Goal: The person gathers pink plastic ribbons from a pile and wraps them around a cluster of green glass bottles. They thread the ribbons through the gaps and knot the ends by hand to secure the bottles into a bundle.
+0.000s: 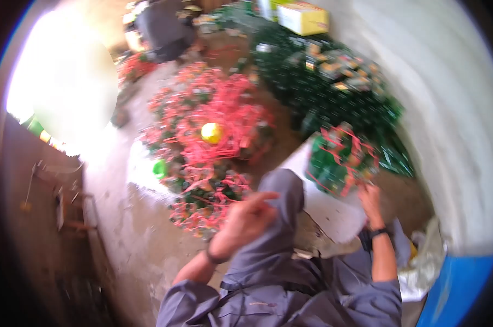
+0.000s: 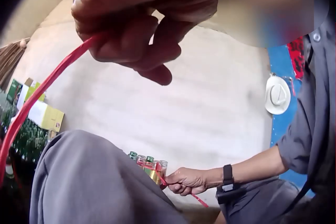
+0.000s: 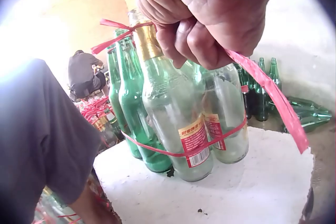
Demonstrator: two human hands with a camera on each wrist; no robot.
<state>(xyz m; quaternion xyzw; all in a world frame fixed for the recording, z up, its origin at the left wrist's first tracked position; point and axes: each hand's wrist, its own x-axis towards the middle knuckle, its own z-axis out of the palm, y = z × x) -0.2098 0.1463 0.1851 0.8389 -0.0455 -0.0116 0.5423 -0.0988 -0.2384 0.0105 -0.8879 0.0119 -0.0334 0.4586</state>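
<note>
A bundle of green and clear glass bottles (image 3: 173,103) stands upright on a white board (image 3: 262,192), with pink plastic twine (image 3: 184,154) round the bodies and more at the necks. At the bottle necks my right hand (image 3: 205,14) grips the twine with curled fingers, and a loose pink tail (image 3: 273,95) hangs out past it. My left hand (image 1: 249,218) is raised over my knee, away from the bundle. Its curled fingers hold a strand of the same twine (image 2: 47,85) in the left wrist view, which runs down to the left.
A large heap of bottles tied with pink twine (image 1: 224,109) lies on the floor ahead, a yellow round thing (image 1: 211,133) on top. Many loose green bottles (image 1: 312,82) line the wall, near a yellow carton (image 1: 303,19). Another person (image 3: 84,74) sits bent over farther back.
</note>
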